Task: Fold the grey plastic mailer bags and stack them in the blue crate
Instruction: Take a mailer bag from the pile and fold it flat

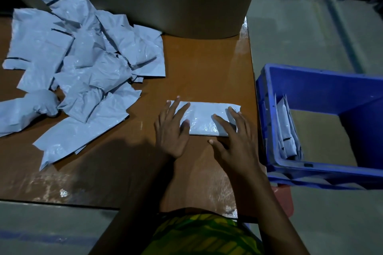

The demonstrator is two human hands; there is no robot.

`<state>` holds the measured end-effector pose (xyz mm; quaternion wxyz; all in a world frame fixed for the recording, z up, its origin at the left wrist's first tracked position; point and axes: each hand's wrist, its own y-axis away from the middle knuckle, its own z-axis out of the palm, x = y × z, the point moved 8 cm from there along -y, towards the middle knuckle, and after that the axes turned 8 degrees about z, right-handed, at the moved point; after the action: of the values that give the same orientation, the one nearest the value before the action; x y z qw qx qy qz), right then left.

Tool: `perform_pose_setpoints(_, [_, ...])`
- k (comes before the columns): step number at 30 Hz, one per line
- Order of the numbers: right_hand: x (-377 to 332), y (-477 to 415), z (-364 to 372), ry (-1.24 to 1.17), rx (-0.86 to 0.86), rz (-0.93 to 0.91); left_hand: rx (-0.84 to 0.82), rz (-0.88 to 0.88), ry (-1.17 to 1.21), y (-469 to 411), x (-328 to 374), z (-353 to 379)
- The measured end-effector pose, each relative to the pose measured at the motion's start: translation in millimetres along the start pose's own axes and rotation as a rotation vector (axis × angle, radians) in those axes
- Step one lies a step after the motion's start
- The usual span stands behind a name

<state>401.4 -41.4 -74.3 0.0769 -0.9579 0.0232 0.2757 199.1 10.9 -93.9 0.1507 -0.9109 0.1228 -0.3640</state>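
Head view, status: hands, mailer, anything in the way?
Left hand and right hand flat, pressing folded mailer on table. Blue crate at right, few folded bags inside. Unfolded pile far left, nothing blocking.

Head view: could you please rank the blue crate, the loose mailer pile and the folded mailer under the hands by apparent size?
1. Loose mailer pile.
2. Blue crate, cut off by the frame edge, so first place is unsure.
3. Folded mailer, smallest.
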Motion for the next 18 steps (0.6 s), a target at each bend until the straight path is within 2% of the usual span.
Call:
perform_pose_setpoints(3, [0.3, -3.5, -5.1, -0.146, 0.066, -0.003, 0.107, 0.067, 0.178, -0.2, 6.0, -19.3])
perform_pose_setpoints(6, [1.1, -9.5, -15.3, -0.232, 0.113, -0.014, 0.152, 0.097, 0.256, -3.9, 7.1, -37.2])
perform_pose_setpoints(10, [2.2, -13.8, -16.4, -0.223, 0.125, -0.045, 0.117, 0.123, 0.304, -5.5, -4.2, -36.3])
perform_pose_setpoints(12, [8.3, -11.0, -6.3, -0.23, 0.082, 0.003, 0.07, 0.099, 0.318, 0.0, -14.1, -22.1])
perform_pose_setpoints(14, [10.4, -7.0, -1.9, -0.224, 0.069, 0.044, 0.077, 0.105, 0.255, 7.2, -15.6, -14.9])
perform_pose_setpoints(18, [-6.8, -16.9, -9.5, -0.136, 0.112, 0.034, 0.119, 0.145, -0.082, -2.5, 8.3, -16.8])
